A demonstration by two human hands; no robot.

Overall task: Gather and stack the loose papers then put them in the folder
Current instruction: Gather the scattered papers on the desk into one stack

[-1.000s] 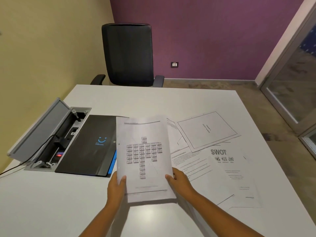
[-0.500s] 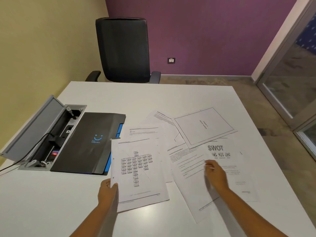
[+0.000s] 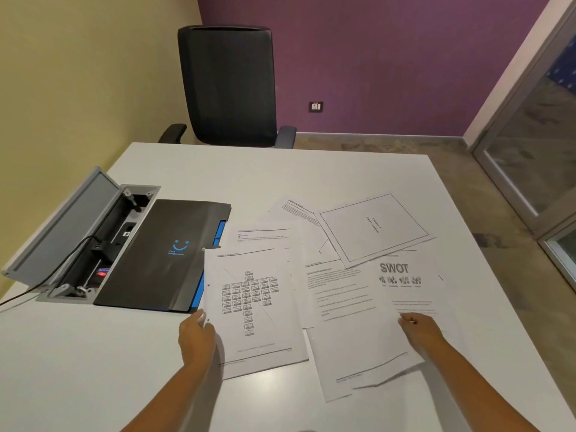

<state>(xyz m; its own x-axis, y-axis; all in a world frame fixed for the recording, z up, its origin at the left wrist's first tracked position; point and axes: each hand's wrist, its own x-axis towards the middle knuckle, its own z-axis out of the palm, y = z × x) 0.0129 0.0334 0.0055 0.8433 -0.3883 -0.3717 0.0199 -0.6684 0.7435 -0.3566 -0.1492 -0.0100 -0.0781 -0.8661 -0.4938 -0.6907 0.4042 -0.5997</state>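
Several loose printed papers lie spread over the white table (image 3: 311,173). My left hand (image 3: 196,336) grips the left edge of the chart sheet (image 3: 252,307), which lies flat with another sheet under it. My right hand (image 3: 420,330) has its fingertips pinched on the SWOT sheet (image 3: 405,275), whose near edge is slightly raised. A text sheet (image 3: 343,310) lies between the two. A framed chapter page (image 3: 374,229) and more text sheets (image 3: 265,241) sit further back. The black folder (image 3: 162,254), closed and marked with a blue smiley, lies left of the papers.
An open grey cable box (image 3: 78,232) with plugs and a black cable is sunk into the table, left of the folder. A black office chair (image 3: 227,85) stands at the far edge. The table's right edge drops to the floor beside a glass door (image 3: 530,145).
The chart sheets, held up in both hands a second ago, now lie on the table in my left hand alone. My right hand let go and moved right onto the SWOT sheet.
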